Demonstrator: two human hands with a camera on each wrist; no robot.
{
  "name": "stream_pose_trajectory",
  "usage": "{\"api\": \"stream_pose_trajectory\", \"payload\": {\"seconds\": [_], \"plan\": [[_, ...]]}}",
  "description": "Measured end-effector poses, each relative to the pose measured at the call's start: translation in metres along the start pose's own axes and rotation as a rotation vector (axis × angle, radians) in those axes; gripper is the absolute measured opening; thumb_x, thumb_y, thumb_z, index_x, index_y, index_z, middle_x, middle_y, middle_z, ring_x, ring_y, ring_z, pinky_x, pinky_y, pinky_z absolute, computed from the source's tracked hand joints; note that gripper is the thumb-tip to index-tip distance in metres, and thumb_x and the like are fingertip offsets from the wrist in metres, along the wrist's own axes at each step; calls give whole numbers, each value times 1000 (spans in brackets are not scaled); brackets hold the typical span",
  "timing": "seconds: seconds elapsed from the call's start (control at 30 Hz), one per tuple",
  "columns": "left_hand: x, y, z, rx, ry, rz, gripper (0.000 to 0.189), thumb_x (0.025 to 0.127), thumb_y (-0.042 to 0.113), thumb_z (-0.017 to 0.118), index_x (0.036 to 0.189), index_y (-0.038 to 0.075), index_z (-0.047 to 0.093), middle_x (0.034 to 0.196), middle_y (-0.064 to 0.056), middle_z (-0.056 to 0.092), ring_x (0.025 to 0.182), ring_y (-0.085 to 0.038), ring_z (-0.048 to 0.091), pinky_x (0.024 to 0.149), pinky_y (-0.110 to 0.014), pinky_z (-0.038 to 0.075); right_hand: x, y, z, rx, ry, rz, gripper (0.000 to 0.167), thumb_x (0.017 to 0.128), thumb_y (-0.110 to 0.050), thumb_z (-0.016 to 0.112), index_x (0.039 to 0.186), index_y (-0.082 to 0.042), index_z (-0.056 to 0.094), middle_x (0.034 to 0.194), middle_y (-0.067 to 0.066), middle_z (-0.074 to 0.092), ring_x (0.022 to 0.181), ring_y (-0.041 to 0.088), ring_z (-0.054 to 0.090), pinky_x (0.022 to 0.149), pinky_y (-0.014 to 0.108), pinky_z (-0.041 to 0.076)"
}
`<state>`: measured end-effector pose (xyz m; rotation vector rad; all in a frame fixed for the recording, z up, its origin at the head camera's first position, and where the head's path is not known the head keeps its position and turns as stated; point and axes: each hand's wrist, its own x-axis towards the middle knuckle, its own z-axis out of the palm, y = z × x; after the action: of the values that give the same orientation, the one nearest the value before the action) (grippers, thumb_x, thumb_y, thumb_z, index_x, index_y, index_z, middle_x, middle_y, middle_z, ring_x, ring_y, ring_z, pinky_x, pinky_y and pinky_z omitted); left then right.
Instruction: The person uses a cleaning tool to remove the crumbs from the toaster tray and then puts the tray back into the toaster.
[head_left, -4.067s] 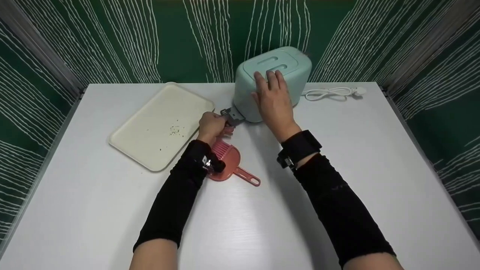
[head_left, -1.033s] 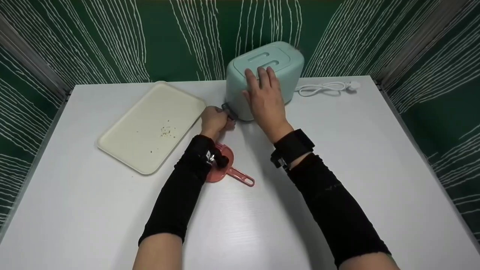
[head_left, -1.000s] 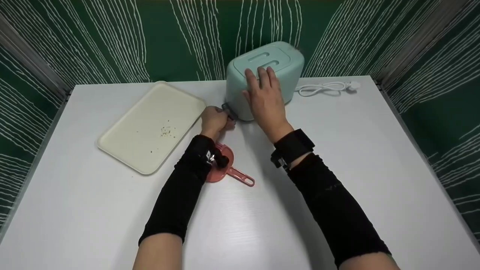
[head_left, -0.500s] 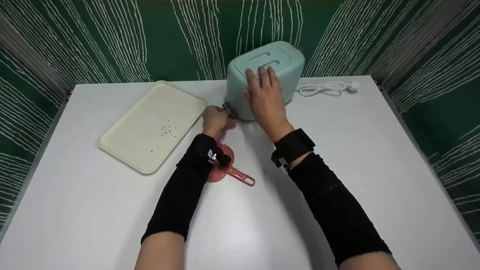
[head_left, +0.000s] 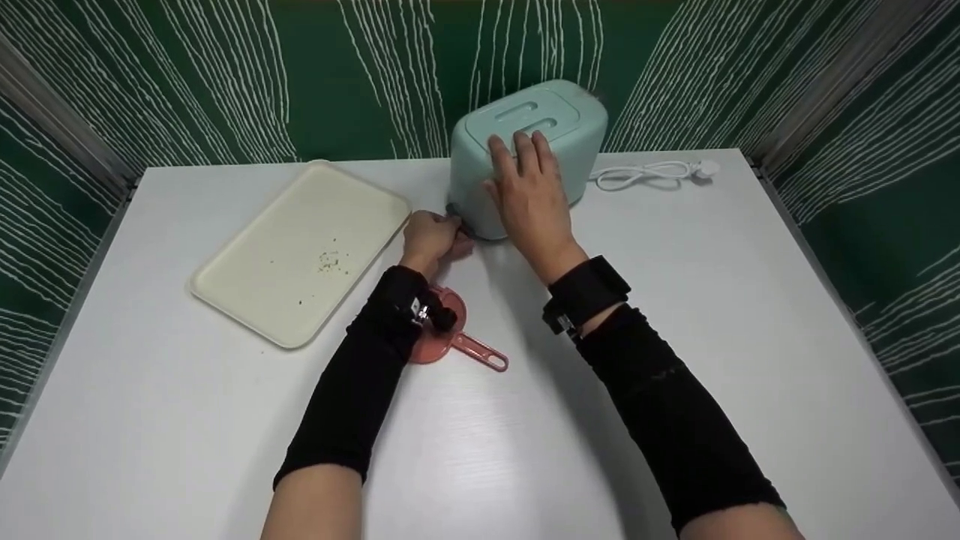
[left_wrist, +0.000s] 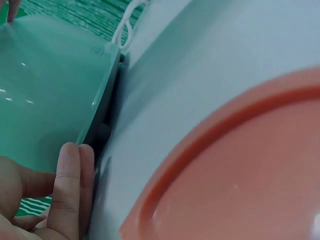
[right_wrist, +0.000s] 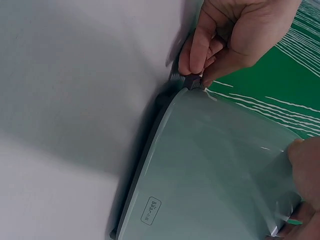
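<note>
A mint-green toaster (head_left: 476, 176) stands at the back of the table, its closed top showing two long recesses. My right hand (head_left: 536, 202) rests against its front side, fingers extended over the top edge. Low at the toaster's left end, my left hand (head_left: 429, 236) pinches the end of a dark grey crumb tray (right_wrist: 192, 81). Only a short piece of that tray shows; the rest is hidden inside the toaster's base. In the left wrist view, the left fingers (left_wrist: 67, 185) lie right at the toaster's bottom edge. A red dustpan (head_left: 435, 350) lies under the left wrist.
Left of the toaster lies a cream serving tray (head_left: 255, 255) with scattered crumbs (head_left: 330, 261) on it. A white power cord (head_left: 645, 176) lies coiled behind on the right. The dustpan's handle (head_left: 480, 352) points right, and a green patterned wall (head_left: 337, 82) borders the table.
The grey crumb tray, which stuck well out of the toaster's left end earlier, has slid inward with my left hand pushing it. My right hand has kept its place on the toaster.
</note>
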<state>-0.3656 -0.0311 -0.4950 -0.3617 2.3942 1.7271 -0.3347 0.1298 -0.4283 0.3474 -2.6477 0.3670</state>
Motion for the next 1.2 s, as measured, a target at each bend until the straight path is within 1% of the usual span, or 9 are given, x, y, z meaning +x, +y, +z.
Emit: {"api": "stream_pose_trajectory", "payload": {"seconds": [0.13, 0.27, 0.4, 0.47, 0.77, 0.87, 1.0, 1.1, 1.2], "plan": [[-2, 1, -3, 21, -14, 35, 21, 105, 15, 64, 88, 4, 68, 99, -9, 69, 104, -25, 70, 83, -26, 50, 0, 0, -1, -12, -3, 0, 55, 113, -31, 56, 162, -10, 42, 163, 28, 43, 159, 48, 33, 133, 58, 30], [-1, 2, -4, 19, -31, 31, 27, 106, 13, 61, 79, 9, 61, 92, -5, 65, 96, -21, 67, 78, -24, 48, 1, -1, 0, -27, -24, -4, 55, 114, -32, 54, 163, -9, 41, 164, 29, 42, 159, 47, 32, 132, 58, 31], [0, 2, -5, -29, -49, 6, 23, 105, 10, 61, 82, 9, 61, 90, -3, 64, 90, -17, 64, 74, -23, 48, 1, -1, 0, -42, -25, -6, 55, 114, -32, 54, 163, -9, 40, 163, 29, 42, 159, 48, 33, 132, 59, 32], [1, 1, -4, -43, -53, -2, 20, 105, 9, 61, 84, 8, 63, 91, -3, 65, 89, -17, 66, 74, -22, 48, 1, -1, 0, -49, -23, -5, 55, 114, -32, 54, 163, -10, 40, 163, 28, 42, 159, 47, 33, 132, 58, 32], [3, 2, -3, 18, -36, -4, 16, 105, 10, 60, 91, 5, 68, 101, -8, 70, 103, -23, 70, 82, -24, 50, 0, -1, -1, -29, -25, -3, 56, 114, -33, 55, 163, -11, 40, 164, 28, 42, 159, 47, 33, 132, 59, 31], [3, 3, -1, 0, -44, -16, 15, 105, 10, 59, 92, 6, 66, 103, -9, 70, 103, -23, 70, 83, -25, 50, 0, 1, -1, -22, -23, -1, 55, 114, -32, 55, 163, -12, 40, 164, 28, 42, 159, 47, 32, 132, 59, 31], [2, 4, 1, -3, -41, -31, 20, 106, 11, 56, 86, 11, 62, 100, -5, 66, 99, -19, 65, 82, -25, 48, 0, 1, 0, -14, -37, 7, 55, 114, -32, 54, 164, -12, 39, 165, 27, 40, 160, 47, 31, 132, 59, 30], [3, 5, 2, -30, -47, -52, 23, 106, 10, 57, 84, 11, 61, 95, -3, 66, 98, -18, 67, 81, -24, 49, 0, 0, 1, -13, -30, 1, 55, 114, -32, 54, 163, -11, 40, 164, 27, 41, 160, 48, 31, 132, 59, 31], [4, 6, 3, -103, -63, -67, 18, 108, 7, 55, 94, 5, 66, 100, -6, 68, 104, -23, 75, 86, -24, 56, 0, 0, 1, -32, -8, -16, 54, 114, -30, 55, 162, -10, 41, 162, 29, 43, 158, 49, 34, 131, 59, 33]]}}
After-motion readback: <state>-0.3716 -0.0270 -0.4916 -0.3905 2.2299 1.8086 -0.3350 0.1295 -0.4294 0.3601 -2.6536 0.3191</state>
